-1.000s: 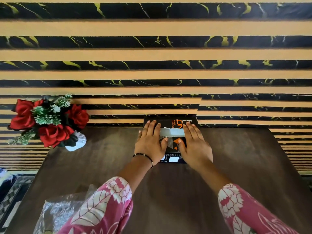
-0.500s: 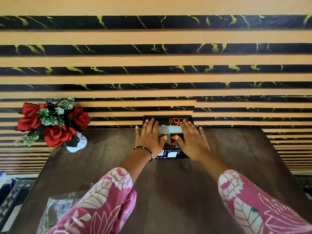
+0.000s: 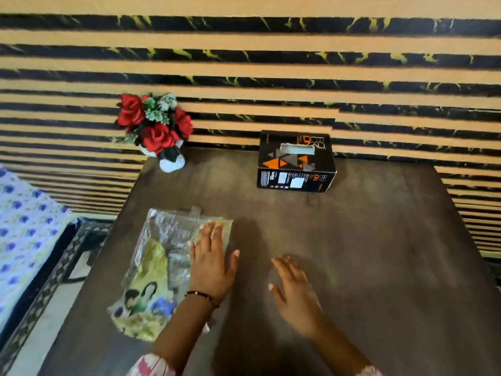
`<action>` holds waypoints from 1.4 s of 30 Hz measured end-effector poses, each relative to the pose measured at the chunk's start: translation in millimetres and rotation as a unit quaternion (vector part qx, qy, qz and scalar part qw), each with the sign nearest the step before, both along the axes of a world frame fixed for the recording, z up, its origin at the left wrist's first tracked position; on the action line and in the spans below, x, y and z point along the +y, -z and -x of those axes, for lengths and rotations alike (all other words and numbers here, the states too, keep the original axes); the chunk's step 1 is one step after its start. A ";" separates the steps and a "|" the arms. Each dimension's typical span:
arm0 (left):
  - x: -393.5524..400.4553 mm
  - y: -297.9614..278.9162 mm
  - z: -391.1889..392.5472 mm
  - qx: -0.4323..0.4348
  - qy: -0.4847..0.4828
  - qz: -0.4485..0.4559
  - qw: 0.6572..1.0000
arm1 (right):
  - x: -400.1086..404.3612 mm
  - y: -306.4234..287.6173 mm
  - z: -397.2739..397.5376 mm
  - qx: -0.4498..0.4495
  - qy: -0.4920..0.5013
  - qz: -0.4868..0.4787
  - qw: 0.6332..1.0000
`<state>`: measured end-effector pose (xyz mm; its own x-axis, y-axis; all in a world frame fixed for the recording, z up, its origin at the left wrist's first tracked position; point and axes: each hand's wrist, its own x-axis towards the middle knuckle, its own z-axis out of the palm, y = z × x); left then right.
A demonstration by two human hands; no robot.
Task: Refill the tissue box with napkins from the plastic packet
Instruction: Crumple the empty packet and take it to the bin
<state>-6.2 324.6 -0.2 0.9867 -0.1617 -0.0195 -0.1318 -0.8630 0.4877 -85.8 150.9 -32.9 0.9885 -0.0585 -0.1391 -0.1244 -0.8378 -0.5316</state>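
Both hands have left the tissue box [image 3: 296, 161] at twelve o'clock; the left hand [image 3: 211, 264], fingers spread flat, pins the plastic packet [image 3: 162, 256] at eight o'clock on the table [image 3: 379, 253], likely to gather it, while the right hand [image 3: 294, 291] hovers open, empty.

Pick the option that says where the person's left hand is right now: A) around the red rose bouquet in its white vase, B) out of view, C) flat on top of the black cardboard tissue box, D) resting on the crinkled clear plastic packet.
D: the left hand lies open, palm down, on the right edge of the crinkled clear plastic packet, well short of the black cardboard tissue box.
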 end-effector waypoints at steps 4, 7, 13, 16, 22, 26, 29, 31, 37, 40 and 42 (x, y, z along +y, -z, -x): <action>48.2 1.6 27.4 0.005 -0.095 -0.032 0.995 | 16.8 -1.6 25.9 0.049 -0.053 -0.006 0.997; 80.2 6.1 39.8 0.040 -0.180 -0.045 0.982 | 22.8 -3.1 31.3 0.069 -0.064 -0.016 0.995; 96.7 9.2 59.1 0.075 -0.239 -0.072 0.965 | 32.3 -6.7 34.9 0.085 -0.071 0.023 0.994; 102.1 9.1 63.4 0.088 -0.264 -0.084 0.957 | 34.5 -6.9 37.3 0.091 -0.073 0.034 0.993; 102.4 14.8 71.3 0.169 -0.266 -0.089 0.945 | 37.2 -11.3 41.1 0.095 -0.071 0.033 0.992; 79.1 19.4 80.4 0.175 -0.192 -0.099 0.961 | 36.7 -15.7 40.7 0.094 -0.069 0.014 0.993; 56.0 17.9 84.9 0.164 -0.136 -0.111 0.971 | 37.3 -18.1 43.2 0.085 -0.080 -0.013 0.993; 43.3 16.4 85.6 0.166 -0.113 -0.111 0.973 | 38.3 -19.4 45.3 0.084 -0.089 -0.026 0.992; 27.3 15.3 79.9 0.189 -0.081 -0.094 0.974 | 34.2 -21.5 46.7 0.091 -0.073 -0.046 0.992; 23.6 13.9 77.9 0.201 -0.061 -0.094 0.973 | 34.6 -19.6 46.7 0.087 -0.073 -0.042 0.993; 20.2 12.2 77.5 0.203 -0.036 -0.094 0.974 | 34.5 -18.6 46.4 0.089 -0.070 -0.041 0.993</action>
